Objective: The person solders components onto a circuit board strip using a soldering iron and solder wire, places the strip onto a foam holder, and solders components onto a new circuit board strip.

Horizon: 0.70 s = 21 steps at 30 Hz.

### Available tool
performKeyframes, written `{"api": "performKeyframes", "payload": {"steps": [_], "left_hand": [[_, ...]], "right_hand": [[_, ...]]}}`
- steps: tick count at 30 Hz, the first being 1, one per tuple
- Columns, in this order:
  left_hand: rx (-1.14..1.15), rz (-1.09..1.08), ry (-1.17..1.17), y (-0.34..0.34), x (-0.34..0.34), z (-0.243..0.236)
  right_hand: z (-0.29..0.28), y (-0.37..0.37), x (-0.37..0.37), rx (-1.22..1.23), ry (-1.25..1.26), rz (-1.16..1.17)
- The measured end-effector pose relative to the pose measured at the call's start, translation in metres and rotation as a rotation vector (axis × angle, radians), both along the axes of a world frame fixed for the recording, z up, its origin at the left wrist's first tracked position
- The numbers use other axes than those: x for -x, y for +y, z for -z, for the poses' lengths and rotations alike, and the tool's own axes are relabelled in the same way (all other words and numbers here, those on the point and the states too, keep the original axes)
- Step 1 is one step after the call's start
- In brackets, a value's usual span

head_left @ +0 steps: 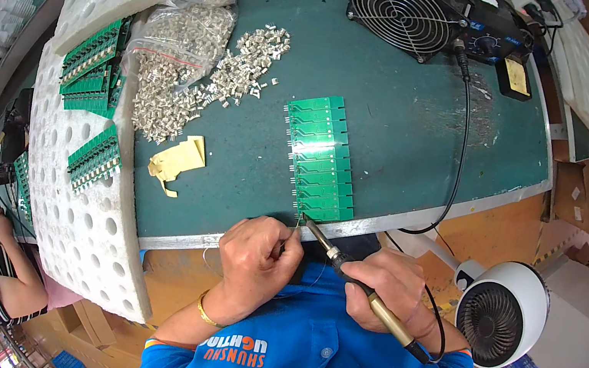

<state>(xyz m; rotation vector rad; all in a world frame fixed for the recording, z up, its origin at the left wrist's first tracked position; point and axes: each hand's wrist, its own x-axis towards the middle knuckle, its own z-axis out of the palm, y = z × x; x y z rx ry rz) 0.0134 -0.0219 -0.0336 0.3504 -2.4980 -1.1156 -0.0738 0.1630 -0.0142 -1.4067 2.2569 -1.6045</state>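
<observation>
A green circuit board panel (322, 159) lies on the teal mat, with a row of small metal pins along its left edge. My right hand (388, 287) grips a soldering iron (387, 317) like a pen. The iron's tip meets the panel's near left corner, or hovers just by it; I cannot tell which. Close beside that corner, my left hand (261, 255) is closed in a pinch on a thin solder wire (295, 229), which points up toward the iron's tip. A loose loop of the wire shows to the left of this hand.
Small metal connectors (166, 112) are heaped by a clear plastic bag (188, 30); a torn yellow piece (179, 161) lies nearby. White foam trays (78, 241) hold more boards. A black fan unit (404, 15) and the iron's cable (462, 150) are at right. A co-worker (14, 274) sits far left.
</observation>
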Motion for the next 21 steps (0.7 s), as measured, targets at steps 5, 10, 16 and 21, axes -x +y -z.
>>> {"api": "performKeyframes", "payload": {"steps": [5, 10, 16, 21], "left_hand": [[-0.015, 0.004, -0.002, -0.0002, 0.0016, -0.0010], [-0.012, 0.010, -0.003, -0.0001, 0.0002, 0.0002], [-0.018, 0.014, 0.000, 0.0002, 0.0003, 0.0004], [-0.009, 0.000, 0.010, 0.0004, -0.0006, 0.0031]], "right_hand": [[-0.0016, -0.0006, 0.0017, -0.005, 0.003, -0.010], [-0.0024, -0.0002, 0.0020, -0.022, -0.003, -0.009], [-0.0033, 0.0003, 0.0029, -0.014, -0.015, -0.017], [-0.0027, 0.0000, 0.0031, -0.005, -0.039, -0.007]]}}
